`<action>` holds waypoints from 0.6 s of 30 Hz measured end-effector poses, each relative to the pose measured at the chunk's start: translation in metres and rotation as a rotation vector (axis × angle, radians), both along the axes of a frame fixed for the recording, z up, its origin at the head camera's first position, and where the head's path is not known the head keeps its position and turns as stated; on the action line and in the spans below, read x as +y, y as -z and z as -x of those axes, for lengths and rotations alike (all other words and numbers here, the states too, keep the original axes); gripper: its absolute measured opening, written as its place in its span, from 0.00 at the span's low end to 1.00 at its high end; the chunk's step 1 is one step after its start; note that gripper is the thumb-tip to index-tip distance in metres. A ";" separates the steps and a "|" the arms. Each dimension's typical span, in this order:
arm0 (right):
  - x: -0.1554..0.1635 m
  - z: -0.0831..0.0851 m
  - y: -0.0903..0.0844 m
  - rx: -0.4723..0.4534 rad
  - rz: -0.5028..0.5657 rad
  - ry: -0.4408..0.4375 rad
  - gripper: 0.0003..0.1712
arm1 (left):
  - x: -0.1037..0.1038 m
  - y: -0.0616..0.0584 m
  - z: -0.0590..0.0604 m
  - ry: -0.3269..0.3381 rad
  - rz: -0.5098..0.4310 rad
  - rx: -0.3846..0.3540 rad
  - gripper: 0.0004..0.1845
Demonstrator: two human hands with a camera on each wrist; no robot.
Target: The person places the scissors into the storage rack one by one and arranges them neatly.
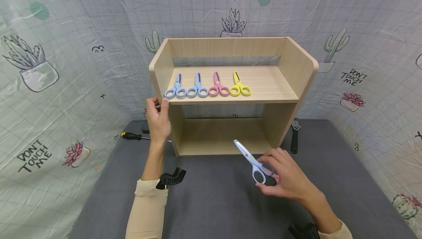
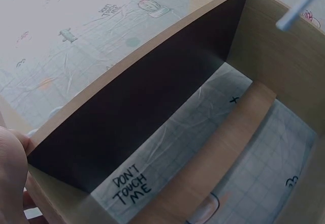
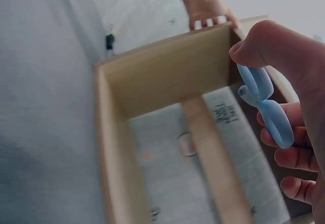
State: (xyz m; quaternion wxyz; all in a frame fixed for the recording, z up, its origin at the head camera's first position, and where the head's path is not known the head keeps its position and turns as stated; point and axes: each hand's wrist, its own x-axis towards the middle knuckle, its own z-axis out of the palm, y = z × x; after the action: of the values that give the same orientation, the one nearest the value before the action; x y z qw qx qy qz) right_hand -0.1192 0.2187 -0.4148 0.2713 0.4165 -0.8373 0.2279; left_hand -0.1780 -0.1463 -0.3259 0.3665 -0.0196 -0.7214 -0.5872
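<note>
While four scissors (image 1: 207, 87) lie in a row on the upper shelf (image 1: 270, 85), a fifth (image 1: 252, 160) is off it, in hand.
Right hand (image 1: 288, 178) pinches the fifth's handles above the mat, blades toward the lower bay; left hand (image 1: 158, 120) clasps the shelf unit's left wall.

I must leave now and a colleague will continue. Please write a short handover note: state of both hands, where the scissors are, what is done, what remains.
Left hand: grips the left side panel of the wooden shelf, steadying it.
Right hand: holds the light blue scissors by the handles, above the grey table, in front of the lower shelf opening.
Done: four scissors lie in a row on the upper shelf: two blue scissors, pink scissors, yellow scissors.
Left: probably to put the held pair beside them; free space is on the right.
</note>
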 end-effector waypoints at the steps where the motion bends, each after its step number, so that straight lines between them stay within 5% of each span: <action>1: 0.000 0.002 -0.004 0.015 0.013 -0.013 0.30 | 0.000 0.000 0.000 0.000 -0.001 -0.001 0.18; 18: 0.002 0.042 -0.081 0.125 0.150 -0.048 0.36 | 0.002 0.000 0.000 -0.009 -0.006 -0.014 0.17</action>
State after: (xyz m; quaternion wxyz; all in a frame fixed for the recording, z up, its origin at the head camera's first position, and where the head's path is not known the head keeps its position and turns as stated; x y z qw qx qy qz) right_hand -0.1608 0.2210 -0.3339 0.3479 0.4283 -0.7891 0.2698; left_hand -0.1781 -0.1443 -0.3255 0.3640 -0.0110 -0.7223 -0.5879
